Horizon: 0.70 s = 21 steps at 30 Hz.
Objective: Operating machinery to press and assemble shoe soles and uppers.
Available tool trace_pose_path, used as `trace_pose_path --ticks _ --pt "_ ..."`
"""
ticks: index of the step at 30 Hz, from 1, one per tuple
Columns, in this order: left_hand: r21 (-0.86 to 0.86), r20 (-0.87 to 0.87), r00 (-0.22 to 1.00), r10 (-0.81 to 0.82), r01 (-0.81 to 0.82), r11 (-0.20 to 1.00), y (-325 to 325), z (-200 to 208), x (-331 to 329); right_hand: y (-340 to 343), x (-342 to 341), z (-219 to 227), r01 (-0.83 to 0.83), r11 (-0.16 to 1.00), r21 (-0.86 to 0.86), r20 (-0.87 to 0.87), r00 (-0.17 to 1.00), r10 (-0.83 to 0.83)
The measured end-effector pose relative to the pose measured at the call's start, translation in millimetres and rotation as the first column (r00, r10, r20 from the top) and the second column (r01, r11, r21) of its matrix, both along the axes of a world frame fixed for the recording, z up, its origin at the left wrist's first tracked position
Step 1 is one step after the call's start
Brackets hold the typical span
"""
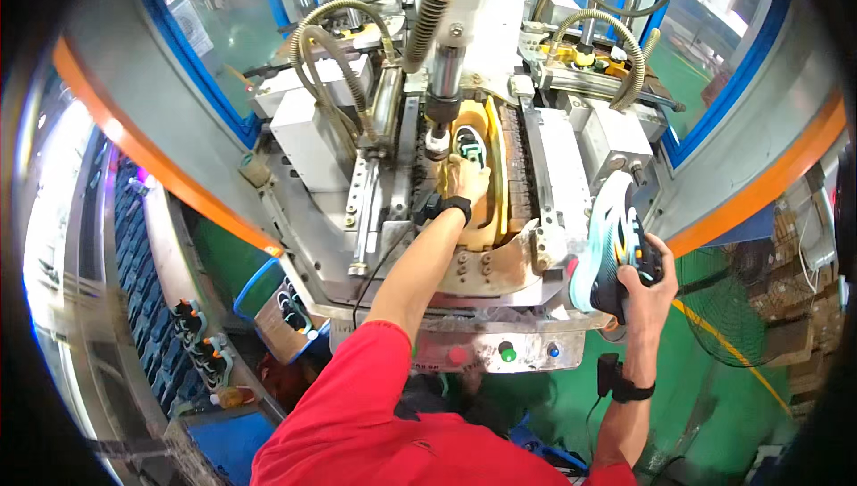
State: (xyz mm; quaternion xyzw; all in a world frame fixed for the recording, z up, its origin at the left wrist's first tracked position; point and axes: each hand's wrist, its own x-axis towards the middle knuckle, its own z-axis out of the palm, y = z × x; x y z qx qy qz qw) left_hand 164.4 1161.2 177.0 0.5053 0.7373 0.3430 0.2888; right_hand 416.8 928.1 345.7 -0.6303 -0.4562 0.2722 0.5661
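Note:
Inside the machine's yellow shoe-shaped mould (503, 165) sits a dark sneaker (468, 140) with mint-green parts. My left hand (469, 178) reaches in from the front and has its fingers closed on that sneaker; the fingertips are partly hidden behind the hand. Off the machine's right front edge, my right hand (654, 276) grips a second sneaker (605, 249), black with a mint and white sole. That shoe is held upright with its sole turned left, and my thumb presses on its dark upper.
A metal press rod (444, 84) stands just above my left hand. Hoses (348, 8) and metal blocks flank the mould. The front panel (482, 349) has coloured buttons. More sneakers lie left, on a conveyor-side ledge (214, 361) and a tray (290, 316). Cartons (794, 263) are stacked right.

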Motion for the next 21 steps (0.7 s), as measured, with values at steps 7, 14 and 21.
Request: trace_pose_path --ticks 7,14,21 --pt "0.08 0.172 0.983 0.057 -0.072 0.994 18 -44 -66 120 -22 4 -0.128 0.985 -0.113 0.212 0.966 0.149" --pt "-0.114 0.938 0.346 0.037 0.205 0.972 -192 101 -135 279 -150 -16 -0.135 0.813 -0.567 0.54 0.684 0.49" --pt "-0.116 0.687 0.691 0.225 -0.202 0.973 -395 159 -216 327 -236 -204 -0.092 0.96 -0.266 0.736 0.624 0.263"
